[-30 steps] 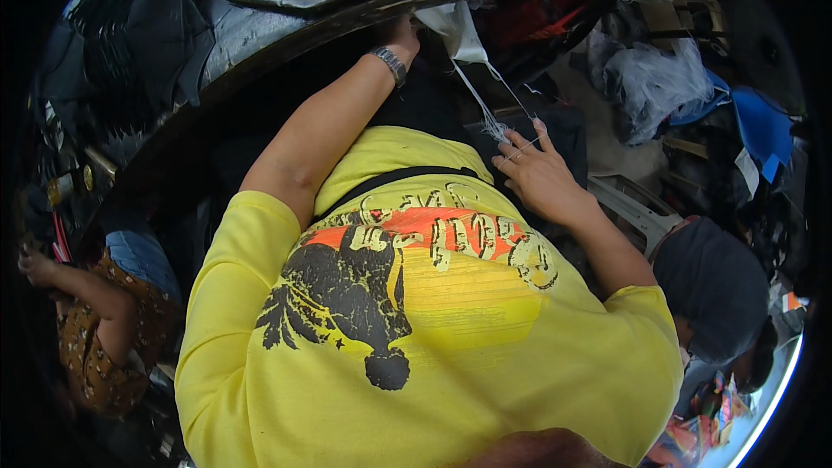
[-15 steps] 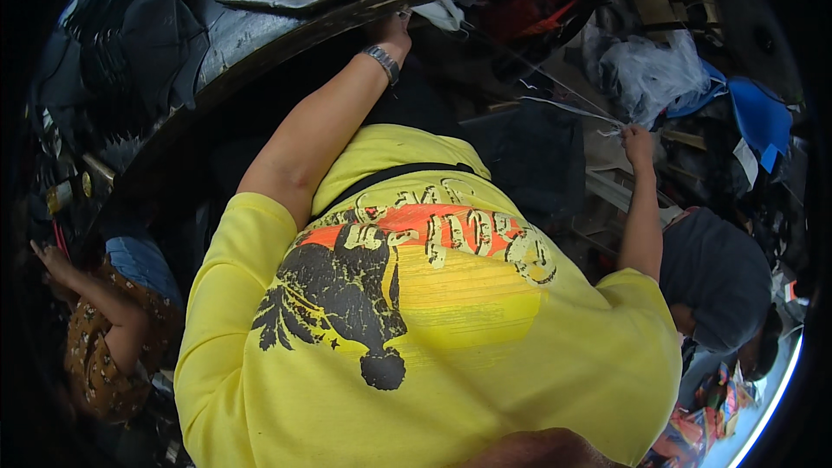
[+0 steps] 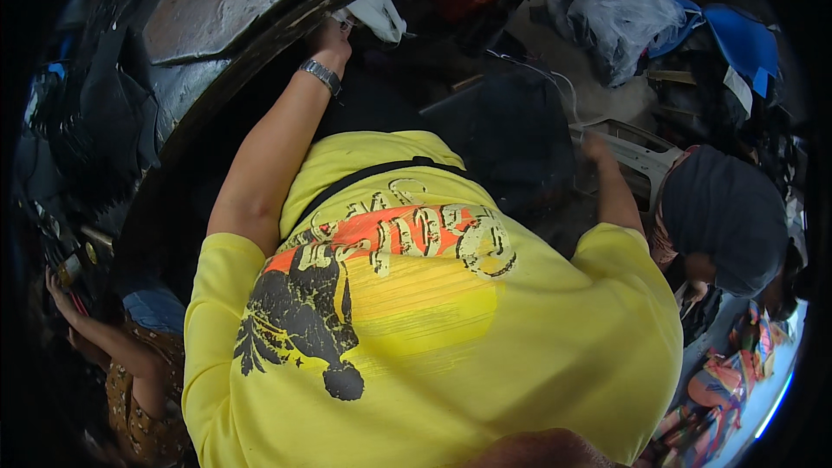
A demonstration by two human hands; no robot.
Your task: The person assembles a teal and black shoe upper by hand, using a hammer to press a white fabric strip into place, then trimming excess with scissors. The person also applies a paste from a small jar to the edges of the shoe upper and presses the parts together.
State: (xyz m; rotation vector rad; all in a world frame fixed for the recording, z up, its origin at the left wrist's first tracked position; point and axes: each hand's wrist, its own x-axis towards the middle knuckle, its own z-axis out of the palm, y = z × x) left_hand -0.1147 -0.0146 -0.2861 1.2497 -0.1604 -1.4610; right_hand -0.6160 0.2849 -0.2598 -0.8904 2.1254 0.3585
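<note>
Two bare hands reach forward from a yellow T-shirt (image 3: 520, 355) with a printed picture, and they are well apart. The left hand (image 3: 329, 41), with a silver metal watch (image 3: 321, 75) on its wrist, is at the edge of the grey worktop (image 3: 184, 91). Its fingers are bent close to a white, soft piece of thin material (image 3: 379, 15), which hangs just beside the hand, to its right; the fingertips are partly hidden, so I cannot tell if they grip it. The right hand (image 3: 596, 147) is blurred, near a pale plastic frame (image 3: 641, 154). One thin white cord (image 3: 568, 87) curves toward this hand, but I cannot tell whether its fingers are wide, narrow, or holding the cord. On the worktop lies a flat grey stone-like slab (image 3: 234, 0). At the upper right are a crumpled transparent plastic bag (image 3: 624, 22) and a blue sheet (image 3: 741, 43). One person in dark cloth (image 3: 728, 217) is at the right; another, in brown patterned clothing (image 3: 143, 425), is at the left.
</note>
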